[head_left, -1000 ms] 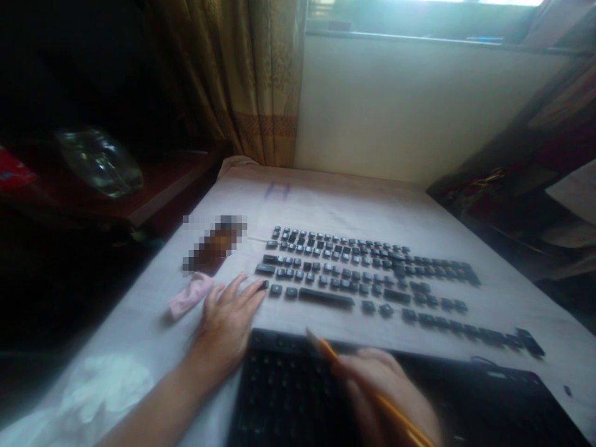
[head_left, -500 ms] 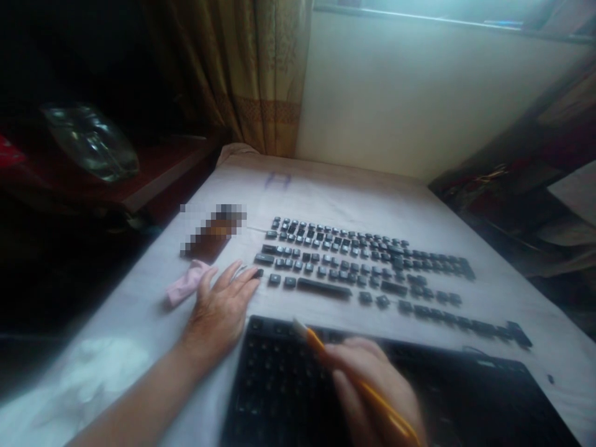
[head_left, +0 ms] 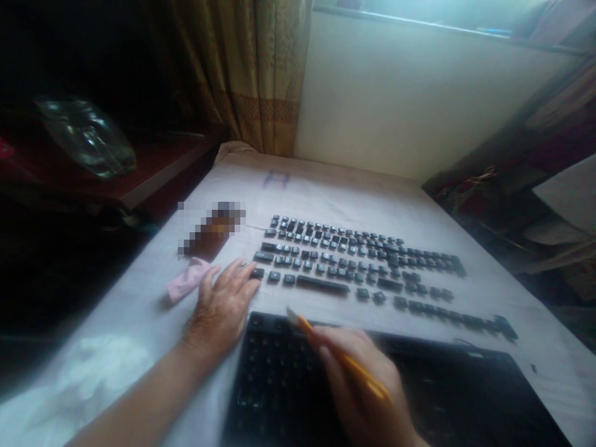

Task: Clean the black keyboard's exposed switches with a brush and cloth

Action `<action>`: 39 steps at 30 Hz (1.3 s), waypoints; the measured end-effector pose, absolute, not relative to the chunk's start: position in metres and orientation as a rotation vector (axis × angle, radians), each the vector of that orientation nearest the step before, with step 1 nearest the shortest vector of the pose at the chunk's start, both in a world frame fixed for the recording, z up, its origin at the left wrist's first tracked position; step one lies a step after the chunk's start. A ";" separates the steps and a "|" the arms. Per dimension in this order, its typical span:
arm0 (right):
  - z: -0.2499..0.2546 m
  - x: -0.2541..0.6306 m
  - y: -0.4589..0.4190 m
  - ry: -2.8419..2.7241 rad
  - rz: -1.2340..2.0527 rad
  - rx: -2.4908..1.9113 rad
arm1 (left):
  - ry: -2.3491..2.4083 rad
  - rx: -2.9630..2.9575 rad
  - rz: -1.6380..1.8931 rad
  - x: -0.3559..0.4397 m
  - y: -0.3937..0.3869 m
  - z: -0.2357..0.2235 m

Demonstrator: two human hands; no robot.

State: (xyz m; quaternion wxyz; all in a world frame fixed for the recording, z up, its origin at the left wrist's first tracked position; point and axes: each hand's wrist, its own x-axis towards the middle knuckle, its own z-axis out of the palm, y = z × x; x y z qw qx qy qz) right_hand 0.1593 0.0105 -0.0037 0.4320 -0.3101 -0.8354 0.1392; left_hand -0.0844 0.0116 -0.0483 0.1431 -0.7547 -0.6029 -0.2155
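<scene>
Orange and thin, the pencil (head_left: 344, 359) runs slantwise through the right hand (head_left: 361, 385), whose fingers are closed around its shaft, with the pale tip (head_left: 292, 314) pointing up and left over the far edge of the keyboard (head_left: 279, 385). That hand hovers above the black keyboard base, which lies at the near edge of the table (head_left: 326, 192); its key wells look mostly bare, though blur hides detail.

Left of the keyboard, the left hand (head_left: 221, 307) lies flat and released on the white cloth, fingers spread, grasping nothing. Its fingertips (head_left: 249, 282) reach to a loose keycap (head_left: 257, 273) at the near-left corner of the keycaps (head_left: 358, 261); whether they touch it is unclear. These black keycaps are laid out in rows across the cloth beyond the keyboard, a long spacebar (head_left: 323, 285) among them.

Just beside the left hand's outer edge sits a pink cloth (head_left: 186, 282), and beyond that a brown item (head_left: 209, 231) that is pixelated. Crumpled white tissue (head_left: 97, 372) lies near the forearm. A glass jar (head_left: 86, 136) rests on the dark shelf at left; a curtain (head_left: 251, 68) hangs behind.
</scene>
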 end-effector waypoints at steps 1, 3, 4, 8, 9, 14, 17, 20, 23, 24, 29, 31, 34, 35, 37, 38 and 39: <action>-0.006 0.159 0.010 -2.054 0.350 -0.762 | -1.731 -2.173 -0.623 -0.084 0.011 -0.048; -0.009 0.161 0.008 -2.018 0.348 -0.747 | -1.722 -2.169 -0.625 -0.083 0.011 -0.047; -0.009 0.162 0.007 -2.019 0.337 -0.744 | -1.720 -2.166 -0.626 -0.083 0.011 -0.047; -0.008 0.166 0.007 -2.080 0.234 -0.762 | -1.723 -2.165 -0.626 -0.084 0.011 -0.046; -0.008 0.166 0.008 -2.095 0.220 -0.771 | -1.722 -2.167 -0.626 -0.084 0.011 -0.046; -0.010 0.163 0.010 -2.060 0.267 -0.781 | -1.718 -2.178 -0.633 -0.085 0.011 -0.045; -0.009 0.165 0.010 -2.039 0.283 -0.776 | -1.720 -2.171 -0.651 -0.084 0.011 -0.046; -0.009 0.167 0.009 -2.075 0.262 -0.774 | -1.726 -2.160 -0.663 -0.084 0.011 -0.047; -0.011 0.163 0.009 -2.085 0.257 -0.778 | -1.725 -2.162 -0.664 -0.084 0.011 -0.047; -0.012 0.162 0.009 -2.077 0.267 -0.780 | -1.725 -2.164 -0.665 -0.084 0.011 -0.047; -0.011 0.163 0.009 -2.040 0.290 -0.760 | -1.729 -2.169 -0.674 -0.084 0.012 -0.047; -0.010 0.163 0.009 -2.055 0.289 -0.775 | -1.728 -2.172 -0.679 -0.084 0.012 -0.047; -0.013 0.161 0.009 -2.067 0.279 -0.790 | -1.734 -2.166 -0.689 -0.083 0.012 -0.047; -0.014 0.160 0.009 -2.059 0.281 -0.790 | -1.738 -2.164 -0.692 -0.083 0.012 -0.047; -0.014 0.159 0.010 -2.031 0.300 -0.789 | -1.745 -2.162 -0.698 -0.083 0.012 -0.047; -0.013 0.159 0.010 -2.020 0.318 -0.793 | -1.748 -2.162 -0.699 -0.083 0.011 -0.047; -0.011 0.159 0.010 -2.012 0.341 -0.801 | -1.751 -2.163 -0.699 -0.083 0.011 -0.047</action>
